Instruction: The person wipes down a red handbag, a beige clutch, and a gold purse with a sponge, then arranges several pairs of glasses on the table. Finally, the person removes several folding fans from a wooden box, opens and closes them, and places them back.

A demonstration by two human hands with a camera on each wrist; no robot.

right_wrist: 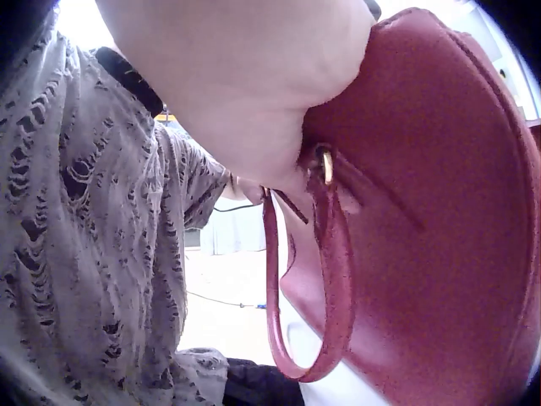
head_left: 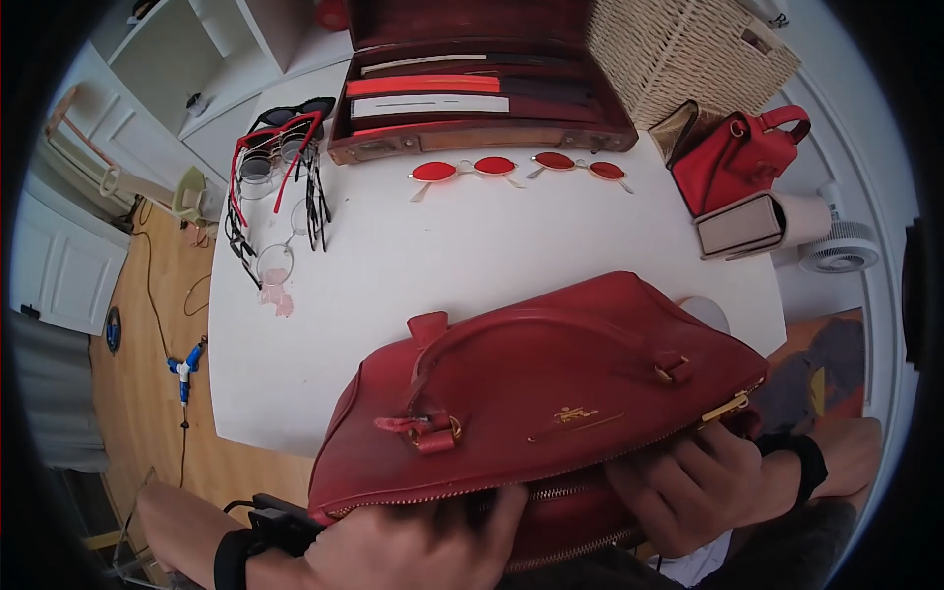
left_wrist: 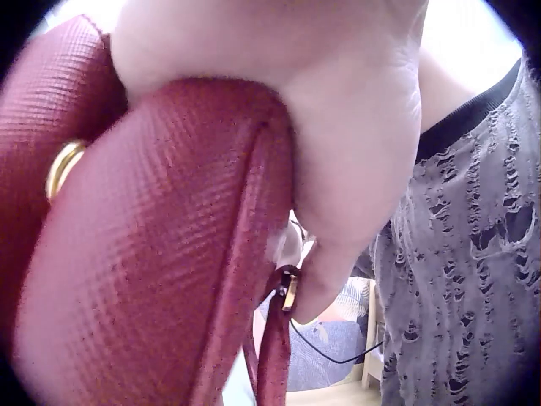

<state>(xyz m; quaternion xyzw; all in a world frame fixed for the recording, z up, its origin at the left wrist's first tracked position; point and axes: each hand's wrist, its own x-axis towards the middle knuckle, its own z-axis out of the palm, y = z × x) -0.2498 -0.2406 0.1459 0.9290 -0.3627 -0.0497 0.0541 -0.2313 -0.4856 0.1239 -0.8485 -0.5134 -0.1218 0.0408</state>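
A dark red leather handbag (head_left: 551, 383) stands at the near edge of the white table, tilted toward me, its zipped top unfastened. My left hand (head_left: 413, 541) grips the bag at the left end of its opening, with fingertips hidden inside. On the other side my right hand (head_left: 698, 487) holds the opening near the gold zip pull (head_left: 726, 408), fingers curled over the edge. An inner zip shows between the hands. In the left wrist view the palm lies against the bag's end (left_wrist: 161, 228). One handle (right_wrist: 334, 288) hangs down in the right wrist view.
An open brown-red case (head_left: 393, 147) with folders sits at the back of the white table (head_left: 295, 374). Two red-lensed glasses (head_left: 462, 170) lie before it. Several eyeglasses (head_left: 258, 167) are heaped left. A small red bag (head_left: 733, 162) and beige purse (head_left: 742, 226) stand right, near a wicker basket (head_left: 678, 64).
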